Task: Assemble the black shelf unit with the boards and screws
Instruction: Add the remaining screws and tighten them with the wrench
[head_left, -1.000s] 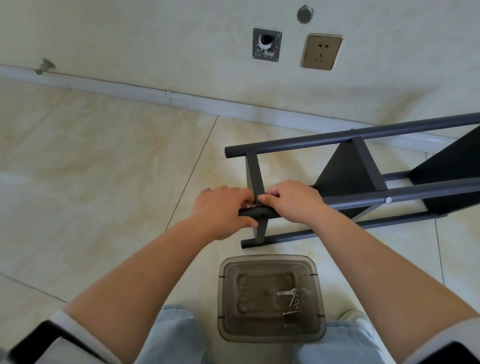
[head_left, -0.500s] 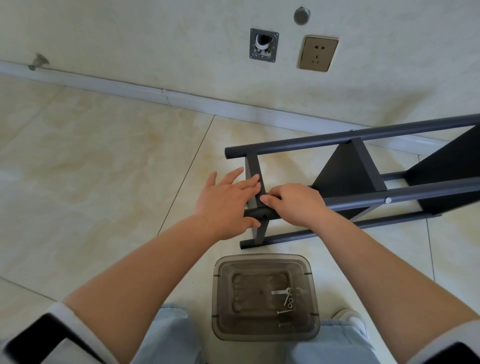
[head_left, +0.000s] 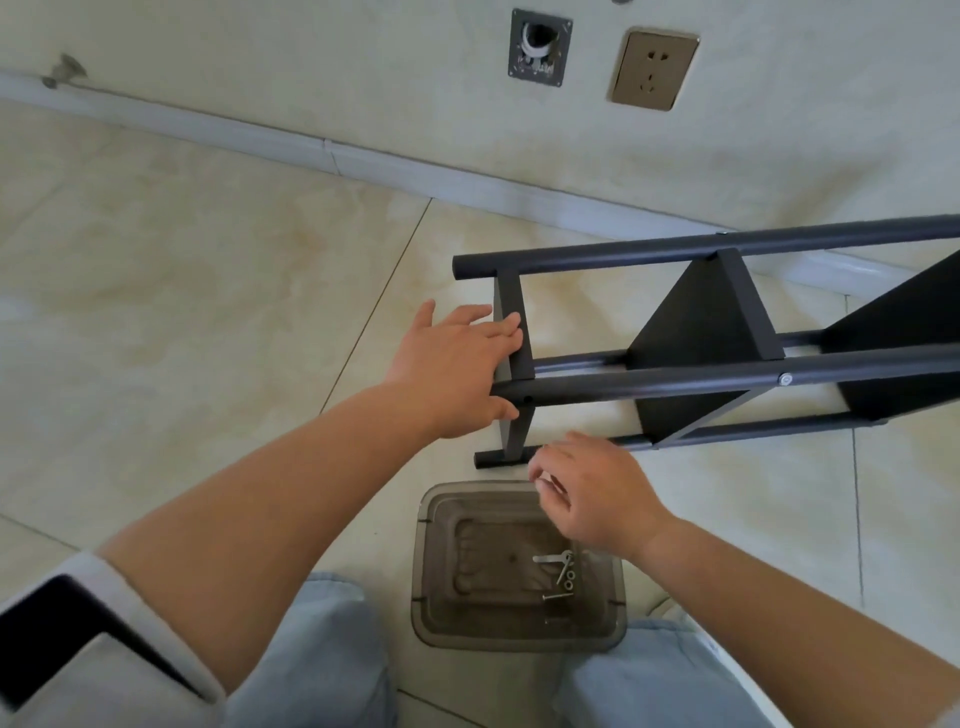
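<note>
Black metal and dark boards make up the shelf unit (head_left: 701, 358), which lies on its side on the tiled floor (head_left: 208, 312), its end frame nearest you and the rest running off to the right. Your left hand (head_left: 457, 369) lies flat, fingers straight, against the end board (head_left: 514, 332), steadying it where it meets the near tube (head_left: 675, 382). Keep that pressure on, so the open screw hole (head_left: 528, 399) stays lined up with the board behind it. Your right hand (head_left: 597, 493) hovers over the grey plastic tray (head_left: 431, 571), fingers loosely curled; I cannot tell whether it pinches anything. The screws (head_left: 561, 577) lie in the tray's right half with washers and a small key. Pick 1 screw with its washer, start it by fingertip, square to the tube, and tighten only once it turns freely.
</note>
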